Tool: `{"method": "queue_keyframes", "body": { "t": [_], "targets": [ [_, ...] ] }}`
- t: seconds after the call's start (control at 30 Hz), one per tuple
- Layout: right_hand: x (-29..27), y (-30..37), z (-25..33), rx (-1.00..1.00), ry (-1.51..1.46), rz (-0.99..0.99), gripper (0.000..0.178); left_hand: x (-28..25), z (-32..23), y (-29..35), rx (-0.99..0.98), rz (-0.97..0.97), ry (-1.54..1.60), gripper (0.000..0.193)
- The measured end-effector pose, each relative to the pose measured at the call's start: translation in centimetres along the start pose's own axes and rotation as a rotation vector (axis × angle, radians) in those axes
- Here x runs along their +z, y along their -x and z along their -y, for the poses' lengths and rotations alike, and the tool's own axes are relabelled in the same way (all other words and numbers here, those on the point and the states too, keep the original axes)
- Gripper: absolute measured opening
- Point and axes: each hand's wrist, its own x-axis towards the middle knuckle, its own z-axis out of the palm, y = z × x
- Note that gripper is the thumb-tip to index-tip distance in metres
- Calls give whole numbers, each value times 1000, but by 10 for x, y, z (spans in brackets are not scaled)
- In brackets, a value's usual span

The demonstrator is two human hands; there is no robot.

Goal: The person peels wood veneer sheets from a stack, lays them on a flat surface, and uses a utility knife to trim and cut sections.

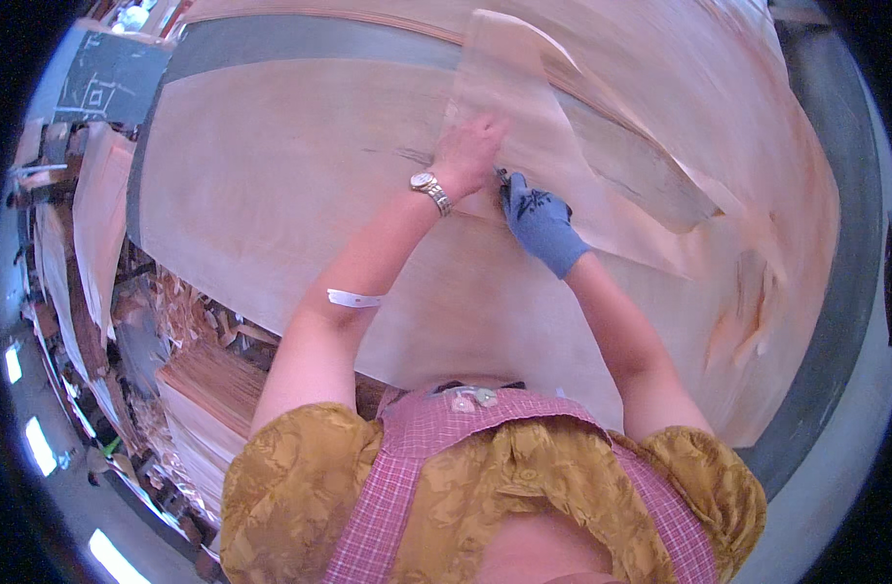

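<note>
Pale wood veneer sheets [300, 165] lie spread over a wide surface in front of me. My left hand [470, 154] is bare, with a metal-band watch [428, 185] at its wrist. It rests on the veneer, fingers reaching forward, beside a narrower veneer piece [514, 83] that runs away from me with a raised, curling edge. Just right of it, my right hand [541, 219] wears a blue glove with dark patches. Its fingers close around a small dark tool [503, 179], whose tip points toward my left hand. The tool's exact kind is too small to make out.
On the right, more veneer [758, 311] lies wrinkled and torn, next to a dark table edge [845, 321]. Scraps and stacked veneer [217, 384] fill the lower left. A grey-green panel with pale marks [110, 78] stands at the far left.
</note>
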Motion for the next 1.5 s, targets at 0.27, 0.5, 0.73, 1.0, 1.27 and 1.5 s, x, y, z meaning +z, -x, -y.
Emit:
{"method": "queue_keyframes", "body": {
  "t": [0.27,0.5,0.73,1.0,1.27,1.5],
  "targets": [
    [-15,99,-97,-51,-175,82,20,32,-16,20,-77,-268,-43,70],
    [-24,161,-218,1,-115,305,14,25,-20,20,-99,-236,-62,70],
    [-57,178,-270,-72,-66,150,16,39,-15,20,-55,-306,-81,71],
    [-82,-92,-97,-331,-192,-240,17,36,-21,18,-115,-307,-142,72],
    [-84,-172,-77,-564,80,-116,16,21,-25,15,-129,-341,144,76],
    [-75,-188,-97,-713,90,-184,18,5,2,-36,-145,-458,122,97]
  ]
}}
